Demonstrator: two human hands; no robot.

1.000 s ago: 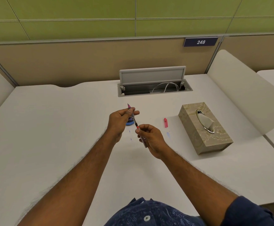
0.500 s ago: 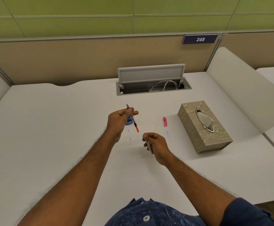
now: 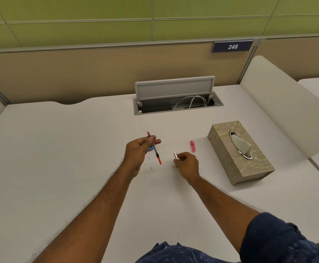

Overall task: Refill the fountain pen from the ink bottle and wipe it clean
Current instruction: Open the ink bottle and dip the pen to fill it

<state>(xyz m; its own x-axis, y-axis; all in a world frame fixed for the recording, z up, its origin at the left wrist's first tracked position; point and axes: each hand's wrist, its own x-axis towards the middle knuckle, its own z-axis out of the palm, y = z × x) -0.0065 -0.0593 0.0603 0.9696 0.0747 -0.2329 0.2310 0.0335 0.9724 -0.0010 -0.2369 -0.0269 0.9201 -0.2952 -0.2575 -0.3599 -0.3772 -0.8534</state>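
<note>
My left hand (image 3: 138, 152) pinches the front section of the fountain pen (image 3: 155, 150), nib pointing away and its red-tipped converter pointing toward me. My right hand (image 3: 188, 165) holds the pen's pale barrel (image 3: 175, 155), apart from the front section. A blue object, likely the ink bottle (image 3: 151, 148), sits on the desk mostly hidden behind my left hand. The pink pen cap (image 3: 192, 146) lies on the desk to the right. A beige tissue box (image 3: 240, 152) with a tissue sticking out stands further right.
The white desk (image 3: 60, 158) carries small blue ink spots near my hands. An open cable hatch (image 3: 175, 99) with white cables sits at the back. A white divider panel (image 3: 280, 107) rises on the right, a beige partition behind.
The barrel has come off the front section. My right hand has carried it away to the right and turned it upward; my left hand holds still.
</note>
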